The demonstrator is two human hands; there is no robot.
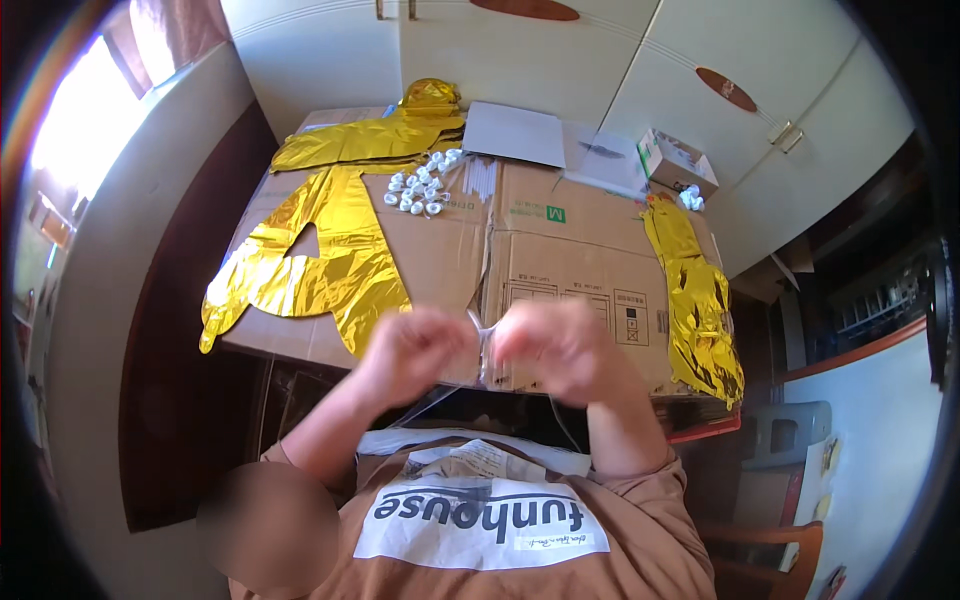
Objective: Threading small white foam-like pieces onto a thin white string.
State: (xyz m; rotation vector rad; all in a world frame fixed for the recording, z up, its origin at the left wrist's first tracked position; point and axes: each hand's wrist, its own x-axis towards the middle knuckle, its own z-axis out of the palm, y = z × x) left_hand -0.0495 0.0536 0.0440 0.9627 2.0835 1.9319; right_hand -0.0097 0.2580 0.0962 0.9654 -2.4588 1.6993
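Note:
In front of my chest, both hands are raised close together over the near edge of the cardboard. My left hand [415, 350] is closed in a pinch. My right hand [560, 350] is likewise closed, a little blurred. Between their fingertips runs a thin whitish ribbon [484, 328], and thin pale strands hang below the hands; its exact material is hard to make out. Left of my left hand lies a flat gold foil balloon shaped like a letter A [330, 265]. Another gold foil balloon [698, 310] lies to the right of my right hand.
The flattened cardboard [560, 260] covers the table. Farther back lie another gold foil piece [360, 143], several white ribbon coils [415, 192], white straws [480, 181], a grey-white sheet [515, 134], a clear plastic bag [605, 157] and a small box [680, 163]. White cabinets stand behind.

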